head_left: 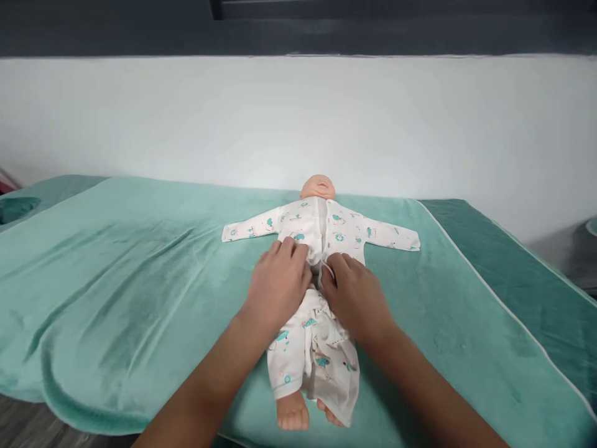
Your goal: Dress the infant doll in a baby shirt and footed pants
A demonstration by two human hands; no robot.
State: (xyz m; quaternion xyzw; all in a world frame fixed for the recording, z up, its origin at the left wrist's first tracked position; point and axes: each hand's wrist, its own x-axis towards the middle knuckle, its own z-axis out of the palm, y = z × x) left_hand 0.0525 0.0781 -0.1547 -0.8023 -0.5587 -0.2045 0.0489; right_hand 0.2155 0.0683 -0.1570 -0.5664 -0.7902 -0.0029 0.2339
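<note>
A baby doll (318,188) lies on its back, head toward the wall and feet toward me. It wears a white printed shirt (344,225) with both sleeves spread out sideways, and matching pants (285,364). The shirt front is parted along its middle. My left hand (280,281) is closed on the lower left front of the shirt, fingertips partly hidden. On the other side, my right hand (358,292) pinches the lower edge of the right front panel. Both hands are close together over the belly, above the pants' waistband. The bare feet (293,412) stick out of the pant legs.
A green plush blanket (140,267) covers the surface under the doll, with folds on the left. Darker green fabric (504,249) shows along the right side. A white wall (186,118) stands behind. Dark floor (28,426) appears at the lower left.
</note>
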